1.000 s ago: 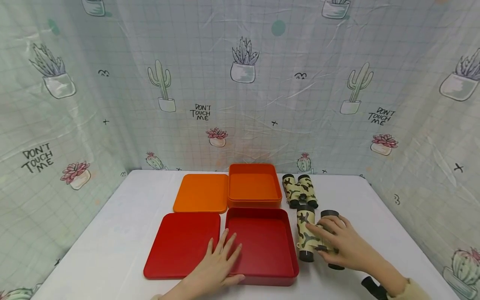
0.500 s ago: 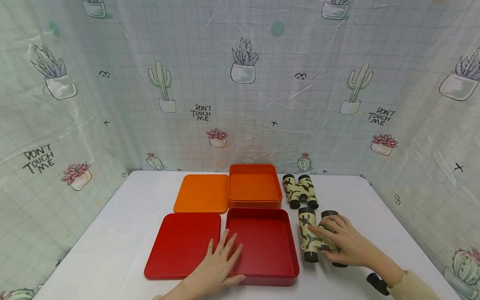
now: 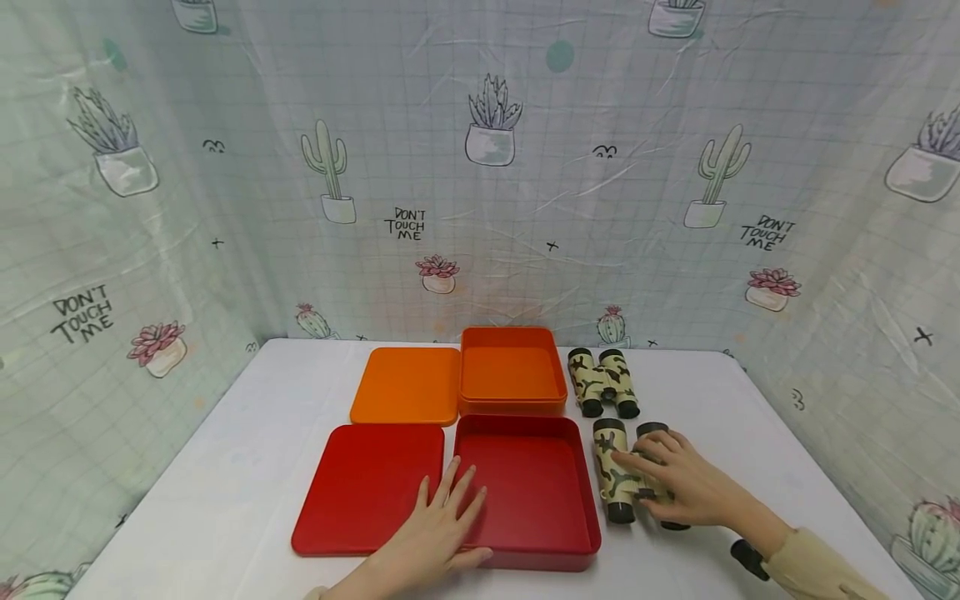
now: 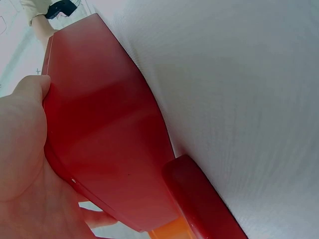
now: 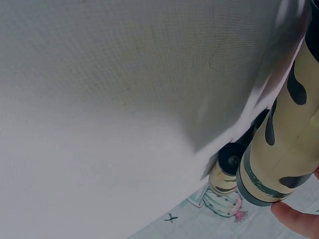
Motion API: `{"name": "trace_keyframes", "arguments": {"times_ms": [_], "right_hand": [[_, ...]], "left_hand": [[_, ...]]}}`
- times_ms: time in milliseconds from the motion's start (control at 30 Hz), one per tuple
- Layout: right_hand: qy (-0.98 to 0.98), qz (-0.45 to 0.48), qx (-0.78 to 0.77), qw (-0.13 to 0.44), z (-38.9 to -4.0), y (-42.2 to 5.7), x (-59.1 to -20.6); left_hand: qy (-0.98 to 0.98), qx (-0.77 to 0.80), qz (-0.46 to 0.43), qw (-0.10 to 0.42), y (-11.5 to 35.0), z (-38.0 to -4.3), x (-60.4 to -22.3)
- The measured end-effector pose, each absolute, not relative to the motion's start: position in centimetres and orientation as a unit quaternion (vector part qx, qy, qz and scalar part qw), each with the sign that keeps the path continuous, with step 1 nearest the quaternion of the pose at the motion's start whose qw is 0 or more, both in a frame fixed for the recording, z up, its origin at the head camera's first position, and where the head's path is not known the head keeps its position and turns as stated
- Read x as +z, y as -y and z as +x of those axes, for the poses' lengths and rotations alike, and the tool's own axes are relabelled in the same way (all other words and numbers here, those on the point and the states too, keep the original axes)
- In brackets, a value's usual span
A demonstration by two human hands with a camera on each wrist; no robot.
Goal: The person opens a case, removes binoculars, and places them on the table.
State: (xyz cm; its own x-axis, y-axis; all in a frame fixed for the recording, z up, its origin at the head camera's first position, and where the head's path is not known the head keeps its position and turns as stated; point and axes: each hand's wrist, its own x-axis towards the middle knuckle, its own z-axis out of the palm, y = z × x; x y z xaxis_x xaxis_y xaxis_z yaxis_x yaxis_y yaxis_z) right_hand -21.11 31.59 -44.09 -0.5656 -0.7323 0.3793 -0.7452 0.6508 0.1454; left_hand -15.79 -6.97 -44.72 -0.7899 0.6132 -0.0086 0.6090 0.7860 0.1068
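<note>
My left hand (image 3: 431,533) lies with spread fingers over the left wall of a red box (image 3: 525,492), its thumb along the front rim. In the left wrist view, the palm (image 4: 30,164) rests against the box's edge. On the right, my right hand (image 3: 697,483) arches over the nearer camouflage binoculars (image 3: 617,475), its bent fingers around the right barrel and bridge. The right wrist view shows one barrel (image 5: 279,144) close up, with a fingertip (image 5: 294,219) at its black-rimmed end. The hand covers most of the right barrel.
A red lid (image 3: 367,492) lies flat left of the red box. Behind are an orange lid (image 3: 405,387) and an orange box (image 3: 513,362). Smaller camouflage binoculars (image 3: 583,383) lie beyond the nearer pair. A patterned curtain (image 3: 495,208) encloses the white table (image 3: 225,467).
The nearer binoculars have turned slightly under my right hand, their far end shifting a little towards me. My left hand stays on the red box.
</note>
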Motion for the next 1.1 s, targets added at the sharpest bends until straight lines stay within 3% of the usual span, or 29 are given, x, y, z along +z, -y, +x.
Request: {"name": "trace_keyframes", "arguments": {"times_ms": [1100], "right_hand": [[0.899,0.396,0.018,0.187,-22.3,-32.0,-45.5]], "left_hand": [[-0.945,0.056,0.32,0.036,6.9,-15.7,-44.5]]}}
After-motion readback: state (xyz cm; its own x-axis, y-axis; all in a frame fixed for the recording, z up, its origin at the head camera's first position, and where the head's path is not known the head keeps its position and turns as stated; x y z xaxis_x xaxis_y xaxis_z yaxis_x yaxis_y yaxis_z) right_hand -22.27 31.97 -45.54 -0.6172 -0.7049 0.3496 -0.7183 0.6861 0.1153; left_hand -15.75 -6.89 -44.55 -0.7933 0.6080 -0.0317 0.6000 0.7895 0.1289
